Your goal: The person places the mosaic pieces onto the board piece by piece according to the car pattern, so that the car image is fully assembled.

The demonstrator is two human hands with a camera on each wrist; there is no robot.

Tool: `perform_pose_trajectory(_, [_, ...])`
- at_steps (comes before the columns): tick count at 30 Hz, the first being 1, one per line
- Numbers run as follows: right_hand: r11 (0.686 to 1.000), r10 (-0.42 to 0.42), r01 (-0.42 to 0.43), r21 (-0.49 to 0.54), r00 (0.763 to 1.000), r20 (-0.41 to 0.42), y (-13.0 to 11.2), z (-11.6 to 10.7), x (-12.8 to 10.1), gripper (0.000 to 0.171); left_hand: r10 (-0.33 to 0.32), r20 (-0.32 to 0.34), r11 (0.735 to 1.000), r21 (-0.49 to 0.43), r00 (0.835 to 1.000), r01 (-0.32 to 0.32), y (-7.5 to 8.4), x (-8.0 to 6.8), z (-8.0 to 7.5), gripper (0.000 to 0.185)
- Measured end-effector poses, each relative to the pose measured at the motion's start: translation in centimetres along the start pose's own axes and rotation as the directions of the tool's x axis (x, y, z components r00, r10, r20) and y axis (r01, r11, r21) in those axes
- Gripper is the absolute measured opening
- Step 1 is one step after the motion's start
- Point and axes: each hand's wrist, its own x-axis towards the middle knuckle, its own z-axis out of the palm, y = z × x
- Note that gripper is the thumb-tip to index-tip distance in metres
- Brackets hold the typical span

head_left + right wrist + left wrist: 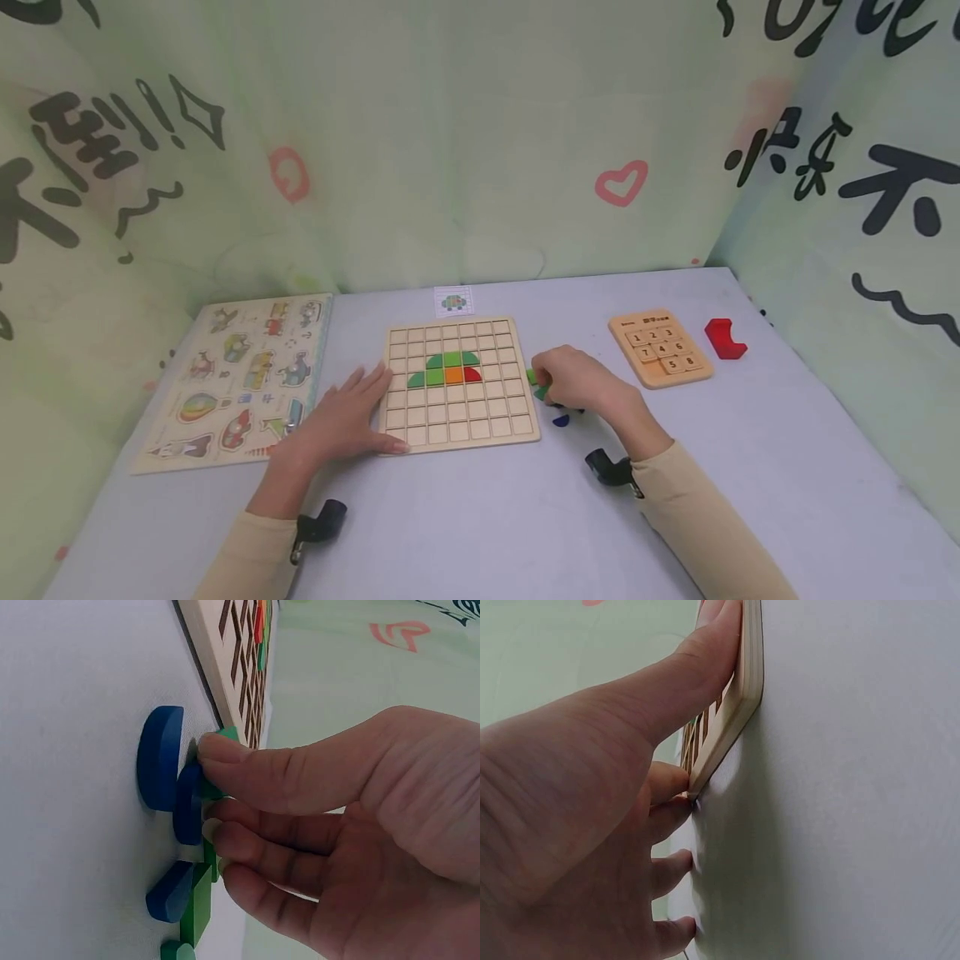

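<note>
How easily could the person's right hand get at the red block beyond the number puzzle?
Probably yes, with a stretch: the red block lies in the open on that side, past the number puzzle. But the right hand now pinches a green piece.

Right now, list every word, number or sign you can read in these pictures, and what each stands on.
"1 2 3 / 7 4 6 / 5 8": tiles of the number slide puzzle.
Heading above those tiles: too small to read.
Large black brush characters on the backdrop cloth: cut off, unreadable.
Pink heart sign: same cloth.
Small card behind the grid board: picture only.
</note>
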Motion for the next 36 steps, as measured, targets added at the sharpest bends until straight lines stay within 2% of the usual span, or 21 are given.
perform_pose_trajectory(3, [0.999,-0.024,0.025,0.024,1.000,-0.019,-0.1,-0.1,0.0,0.017,-0.001,0.001,1.000,-0.001,1.000,0.001,0.0,0.0,0.0,0.123])
perform_pose_trajectory(7, [0.993,-0.081,0.088,0.082,0.993,-0.088,-1.4,-0.2,0.2,0.013,0.001,0.001,1.000,-0.001,1.000,-0.001,0.0,-0.1,0.0,0.123])
perform_pose_trajectory(15, [0.938,-0.198,0.233,0.258,0.968,-0.156,-7.5,2.5,3.1,0.009,0.002,0.000,1.000,-0.004,1.000,-0.002,-0.3,-0.1,0.0,0.123])
perform_pose_trajectory(19, [0.906,-0.217,0.268,0.329,0.959,-0.183,-10.1,3.7,4.4,0.005,0.010,-0.003,1.000,-0.007,1.000,-0.010,-0.4,0.0,0.0,0.123])
perform_pose_trajectory(22, [0.895,-0.205,0.271,0.354,0.955,-0.213,-11.2,4.4,5.1,0.009,0.019,-0.005,1.000,-0.006,1.000,-0.019,-0.4,0.0,0.1,0.121])
perform_pose_trajectory(26, [0.910,-0.175,0.247,0.334,0.957,-0.230,-11.8,5.0,5.6,0.015,0.024,-0.005,1.000,-0.006,1.000,-0.024,-0.3,0.1,0.1,0.119])
perform_pose_trajectory(31, [0.938,-0.182,0.241,0.248,0.955,-0.236,-12.1,5.0,5.4,0.010,0.017,-0.005,1.000,-0.006,1.000,-0.017,-0.1,-0.1,-0.1,0.118])
perform_pose_trajectory(33, [0.945,-0.210,0.255,0.204,0.953,-0.219,-12.1,4.9,5.2,0.018,0.014,-0.004,1.000,-0.005,1.000,-0.014,-0.1,-0.1,-0.2,0.118])
perform_pose_trajectory(36, [0.952,-0.250,0.270,0.141,0.957,-0.149,-12.0,4.7,4.9,0.033,0.013,-0.004,1.000,-0.004,1.000,-0.013,-0.2,-0.2,-0.2,0.117])
